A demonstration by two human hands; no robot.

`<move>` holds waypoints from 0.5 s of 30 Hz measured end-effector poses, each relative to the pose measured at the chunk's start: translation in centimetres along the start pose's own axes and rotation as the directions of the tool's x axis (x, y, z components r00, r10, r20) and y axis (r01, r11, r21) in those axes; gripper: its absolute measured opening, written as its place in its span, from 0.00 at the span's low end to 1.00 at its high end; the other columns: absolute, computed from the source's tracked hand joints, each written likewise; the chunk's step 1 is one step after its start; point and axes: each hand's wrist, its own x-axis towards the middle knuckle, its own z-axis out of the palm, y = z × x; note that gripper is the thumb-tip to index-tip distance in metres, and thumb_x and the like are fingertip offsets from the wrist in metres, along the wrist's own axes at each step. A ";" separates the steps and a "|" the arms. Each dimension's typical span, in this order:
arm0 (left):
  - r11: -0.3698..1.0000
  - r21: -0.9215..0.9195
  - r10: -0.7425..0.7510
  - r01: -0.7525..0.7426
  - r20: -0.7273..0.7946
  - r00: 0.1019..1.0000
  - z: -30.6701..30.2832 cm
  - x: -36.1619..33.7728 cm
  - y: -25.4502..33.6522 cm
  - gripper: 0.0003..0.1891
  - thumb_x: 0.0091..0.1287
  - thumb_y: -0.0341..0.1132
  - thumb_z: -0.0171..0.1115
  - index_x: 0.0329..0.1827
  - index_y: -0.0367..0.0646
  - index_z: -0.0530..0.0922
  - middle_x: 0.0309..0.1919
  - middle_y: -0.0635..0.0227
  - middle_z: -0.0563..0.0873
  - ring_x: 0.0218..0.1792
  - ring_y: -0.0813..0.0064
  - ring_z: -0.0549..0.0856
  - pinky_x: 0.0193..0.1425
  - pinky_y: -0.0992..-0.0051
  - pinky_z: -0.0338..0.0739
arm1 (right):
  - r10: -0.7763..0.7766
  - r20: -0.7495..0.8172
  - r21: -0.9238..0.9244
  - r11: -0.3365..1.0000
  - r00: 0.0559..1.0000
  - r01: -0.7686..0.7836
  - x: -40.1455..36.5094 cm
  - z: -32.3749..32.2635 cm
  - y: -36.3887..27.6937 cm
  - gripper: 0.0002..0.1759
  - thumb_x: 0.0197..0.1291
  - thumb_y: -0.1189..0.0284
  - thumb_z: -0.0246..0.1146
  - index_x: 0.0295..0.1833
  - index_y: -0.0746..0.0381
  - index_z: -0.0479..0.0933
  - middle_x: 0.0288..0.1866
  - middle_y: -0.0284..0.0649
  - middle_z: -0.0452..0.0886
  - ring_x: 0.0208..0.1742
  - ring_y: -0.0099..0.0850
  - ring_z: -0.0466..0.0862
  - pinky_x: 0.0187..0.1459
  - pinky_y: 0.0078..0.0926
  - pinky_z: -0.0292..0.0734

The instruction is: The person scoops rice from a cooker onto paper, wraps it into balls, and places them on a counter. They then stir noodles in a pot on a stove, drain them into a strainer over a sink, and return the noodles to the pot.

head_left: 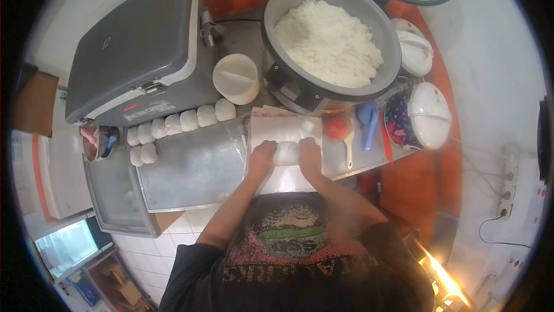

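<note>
A white rounded bundle [285, 154], which looks like rice in a wrapper, lies on a stack of wrapping paper [266, 129] right in front of my body. My left hand [264, 157] is closed at its left end, and my right hand [310, 157] is closed at its right end. Just beyond the bundle, a small white lump [307, 125] rests on the paper. Similar white bundles [189, 120] stand in a row to the left, several of them, with two more in front of that row's left end.
A large cooker of white rice [329, 40] stands behind the paper. Left of it are a white tub [236, 79] and a grey cooler box [133, 52]. To the right lie a cream-handled rice paddle [349, 147], a blue spoon [369, 130] and a patterned container [424, 117].
</note>
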 end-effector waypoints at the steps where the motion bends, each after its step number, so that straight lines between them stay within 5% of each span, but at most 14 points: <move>1: 0.995 0.078 0.067 -0.069 0.035 0.997 -0.3 0.1 0.0 0.05 0.64 0.30 0.58 0.40 0.43 0.80 0.39 0.53 0.83 0.42 0.50 0.83 0.48 0.58 0.76 | -0.059 0.001 -0.055 0.997 0.998 0.059 -0.2 0.3 0.4 0.09 0.58 0.73 0.60 0.43 0.60 0.80 0.31 0.45 0.82 0.39 0.46 0.82 0.41 0.46 0.73; 4: 0.921 0.342 0.145 -0.189 0.149 0.978 -1.9 0.3 0.9 0.07 0.60 0.30 0.59 0.40 0.42 0.79 0.43 0.60 0.82 0.46 0.54 0.81 0.51 0.61 0.75 | -0.067 0.066 -0.024 0.997 0.996 0.069 -1.1 0.3 1.0 0.11 0.58 0.72 0.59 0.47 0.60 0.80 0.36 0.45 0.82 0.45 0.44 0.82 0.47 0.44 0.73; 7: 0.865 0.422 0.164 -0.271 0.275 0.948 -3.6 -0.5 2.2 0.10 0.59 0.30 0.59 0.43 0.39 0.80 0.43 0.63 0.82 0.47 0.59 0.78 0.55 0.62 0.72 | -0.181 0.002 0.060 0.982 0.984 0.180 -1.9 -2.7 0.7 0.14 0.57 0.74 0.59 0.48 0.59 0.83 0.39 0.43 0.82 0.49 0.41 0.81 0.53 0.44 0.70; 10: 0.834 0.416 0.276 -0.363 0.255 0.927 -4.7 -1.7 2.8 0.16 0.58 0.31 0.60 0.49 0.37 0.81 0.45 0.62 0.81 0.48 0.60 0.78 0.58 0.58 0.69 | -0.200 0.057 0.028 0.980 0.978 0.199 -2.5 -5.8 -0.5 0.17 0.57 0.77 0.59 0.52 0.58 0.83 0.55 0.33 0.86 0.58 0.36 0.80 0.58 0.49 0.65; 15: 0.863 0.345 0.195 -0.370 0.448 0.873 -3.1 0.3 -2.5 0.16 0.59 0.36 0.63 0.50 0.48 0.84 0.47 0.68 0.82 0.51 0.59 0.77 0.61 0.53 0.67 | 0.006 0.448 -0.009 1.000 0.894 -0.002 -1.1 -4.1 2.4 0.23 0.57 0.79 0.58 0.59 0.58 0.78 0.44 0.34 0.88 0.56 0.34 0.82 0.54 0.50 0.66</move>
